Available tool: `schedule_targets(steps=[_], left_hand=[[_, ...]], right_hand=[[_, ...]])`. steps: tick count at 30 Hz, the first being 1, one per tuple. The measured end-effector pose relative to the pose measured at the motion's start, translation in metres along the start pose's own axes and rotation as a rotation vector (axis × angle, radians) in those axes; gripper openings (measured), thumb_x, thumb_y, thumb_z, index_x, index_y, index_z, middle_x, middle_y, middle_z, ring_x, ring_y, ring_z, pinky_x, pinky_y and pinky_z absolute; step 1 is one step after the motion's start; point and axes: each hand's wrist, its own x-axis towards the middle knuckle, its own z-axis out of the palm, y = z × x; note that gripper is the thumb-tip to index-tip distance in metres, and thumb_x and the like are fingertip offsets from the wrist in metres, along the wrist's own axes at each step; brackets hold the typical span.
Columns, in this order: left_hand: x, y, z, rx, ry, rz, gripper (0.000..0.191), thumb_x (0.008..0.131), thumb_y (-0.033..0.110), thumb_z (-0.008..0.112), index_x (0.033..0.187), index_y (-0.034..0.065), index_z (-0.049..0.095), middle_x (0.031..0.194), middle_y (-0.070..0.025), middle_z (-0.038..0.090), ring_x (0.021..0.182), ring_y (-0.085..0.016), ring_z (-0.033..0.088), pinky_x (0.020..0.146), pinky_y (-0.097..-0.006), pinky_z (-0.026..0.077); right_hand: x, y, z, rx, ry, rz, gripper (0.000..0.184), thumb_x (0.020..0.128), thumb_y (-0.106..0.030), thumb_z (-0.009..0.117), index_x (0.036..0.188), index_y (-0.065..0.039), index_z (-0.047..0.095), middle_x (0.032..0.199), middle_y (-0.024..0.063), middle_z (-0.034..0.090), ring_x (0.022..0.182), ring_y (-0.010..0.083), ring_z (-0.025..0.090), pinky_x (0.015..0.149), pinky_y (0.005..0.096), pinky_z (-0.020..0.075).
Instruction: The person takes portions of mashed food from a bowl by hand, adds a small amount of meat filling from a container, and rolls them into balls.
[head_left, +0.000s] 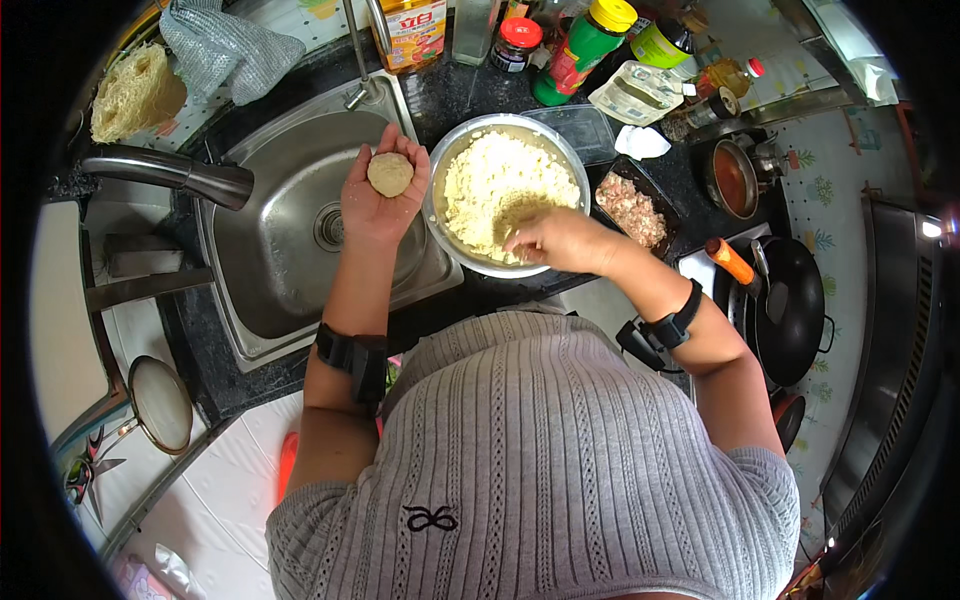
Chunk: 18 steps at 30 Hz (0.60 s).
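Observation:
My left hand (384, 196) is palm up over the right side of the sink, its fingers loosely curled. On that palm rests a round, pale ball (390, 175), apparently of dough or mash. To the right stands a metal bowl (496, 268) heaped with crumbly, pale yellow mash (501, 180). My right hand (562, 241) reaches over the bowl's near right part, fingers bent down towards the mash. Whether those fingertips hold any of it is hidden. Beside the bowl, a black tray (670, 206) contains raw minced meat (628, 208).
Left lies a steel sink (281, 277) with a dark faucet (180, 174). Behind the bowl are a clear plastic lid (574, 131), a green bottle (581, 56) and a red-lidded jar (517, 45). At right, a small pan (731, 180) holds reddish liquid near a black wok (795, 315).

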Motion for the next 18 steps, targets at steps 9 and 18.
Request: schedule_targets(steps=[9, 18], left_hand=[[-0.002, -0.002, 0.002, 0.018, 0.027, 0.000, 0.044, 0.097, 0.031, 0.033, 0.112, -0.0026, 0.057, 0.096, -0.0128, 0.059, 0.096, -0.027, 0.055, 0.094, -0.0406, 0.042], [0.000, -0.001, 0.003, 0.009, 0.031, 0.002, 0.043, 0.096, 0.031, 0.035, 0.111, -0.0022, 0.058, 0.097, -0.0132, 0.059, 0.096, -0.026, 0.055, 0.094, -0.0402, 0.043]], right_hand=[[0.020, 0.002, 0.020, -0.288, -0.071, -0.055, 0.022, 0.076, -0.007, 0.060, 0.098, -0.009, 0.064, 0.102, 0.0126, 0.062, 0.098, 0.0295, 0.058, 0.087, 0.0379, 0.0459], [0.016, -0.005, -0.001, -0.230, -0.040, 0.094, 0.034, 0.080, -0.011, 0.056, 0.114, -0.012, 0.060, 0.107, 0.0145, 0.061, 0.092, 0.0320, 0.060, 0.083, 0.0392, 0.0474]])
